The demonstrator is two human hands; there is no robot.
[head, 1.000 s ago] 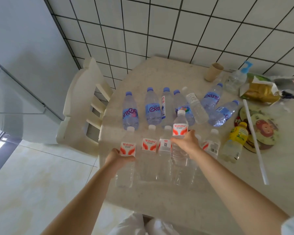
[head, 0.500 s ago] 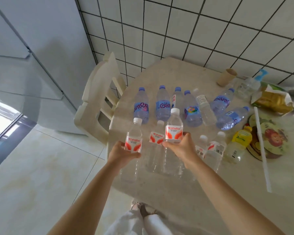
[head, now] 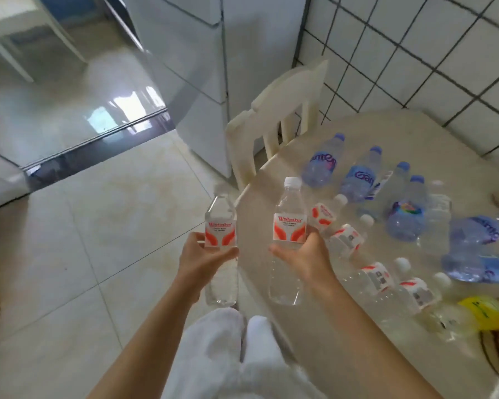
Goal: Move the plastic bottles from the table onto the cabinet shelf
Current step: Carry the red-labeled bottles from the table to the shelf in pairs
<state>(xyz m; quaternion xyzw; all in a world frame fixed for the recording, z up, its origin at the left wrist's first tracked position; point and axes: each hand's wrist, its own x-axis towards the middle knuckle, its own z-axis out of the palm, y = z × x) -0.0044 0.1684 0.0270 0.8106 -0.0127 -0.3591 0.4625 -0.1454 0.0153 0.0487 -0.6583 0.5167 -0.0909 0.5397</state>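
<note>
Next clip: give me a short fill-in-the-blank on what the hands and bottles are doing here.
1. Each hand holds one clear bottle with a red and ____ label.
2. The left hand holds its bottle over the ____, off the table.
3. The right hand holds a bottle with a ____ cap.
4. The bottles lying at the table's far side have ____ caps.

Missing words: white; floor; white; blue

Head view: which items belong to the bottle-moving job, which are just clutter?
Job:
- clear red-labelled plastic bottle in left hand
- same kind of bottle in right hand
- blue-capped plastic bottles on beige table

Clutter:
- cream slatted chair
- yellow-capped bottle
</note>
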